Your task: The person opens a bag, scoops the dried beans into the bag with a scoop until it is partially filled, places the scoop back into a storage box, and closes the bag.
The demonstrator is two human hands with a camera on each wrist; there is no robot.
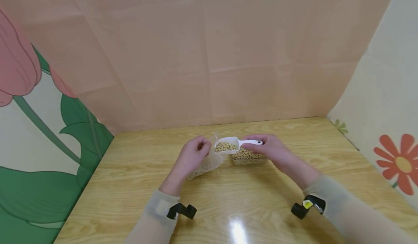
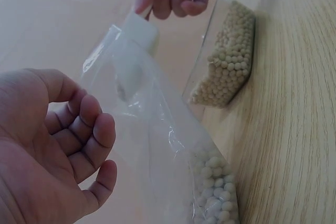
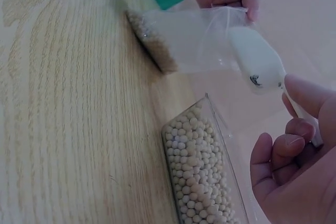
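Observation:
My right hand [image 1: 271,150] grips the handle of a white scoop [image 1: 242,142], which is loaded with round, pale beans [image 1: 225,147]. The scoop's front end reaches into the mouth of a clear plastic bag [image 2: 157,124]. With curled fingers, my left hand [image 1: 195,153] pinches the bag's upper edge. More beans [image 2: 216,192] lie in the bottom of the bag, which stands on the table. Below the scoop and my right hand sits a clear rectangular container [image 3: 202,171] full of the same beans.
The wood-grain table [image 1: 228,197] runs back to a plain pinkish backdrop [image 1: 209,55]. Panels with painted flowers [image 1: 403,164] stand along the sides. Each forearm wears a black wrist camera [image 1: 181,210].

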